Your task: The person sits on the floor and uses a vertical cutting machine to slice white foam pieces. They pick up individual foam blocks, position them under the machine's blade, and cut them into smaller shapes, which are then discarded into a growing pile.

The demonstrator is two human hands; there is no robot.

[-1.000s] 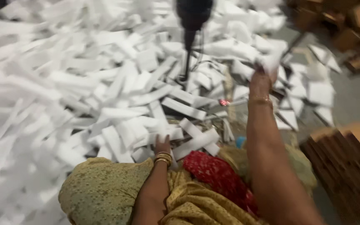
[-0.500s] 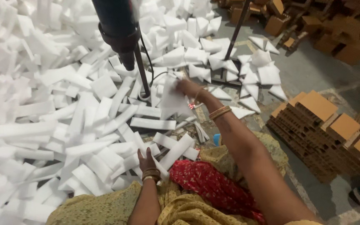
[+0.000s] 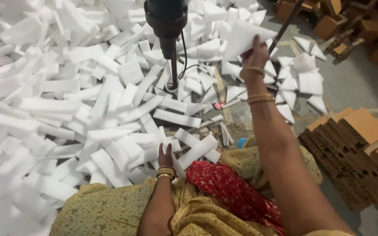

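My right hand (image 3: 254, 54) is raised and grips a white foam sheet (image 3: 243, 37) by its lower edge, just right of a black tool (image 3: 168, 24) that hangs on a thin rod (image 3: 174, 72). My left hand (image 3: 165, 156) rests low on a white foam strip (image 3: 195, 150) at the near edge of a big heap of foam strips (image 3: 66, 109), fingers flat. Gold bangles are on both wrists. My lap is covered by olive and red cloth (image 3: 215, 188).
White foam pieces (image 3: 302, 74) lie scattered on the grey floor at right. Stacks of brown cardboard dividers (image 3: 355, 148) stand at the right, more brown boxes (image 3: 329, 24) at top right. A small red light (image 3: 218, 105) glows on the floor.
My right hand has lifted the foam sheet up and to the right, higher than before. My left hand stays on the strips near my lap. The view has tilted.
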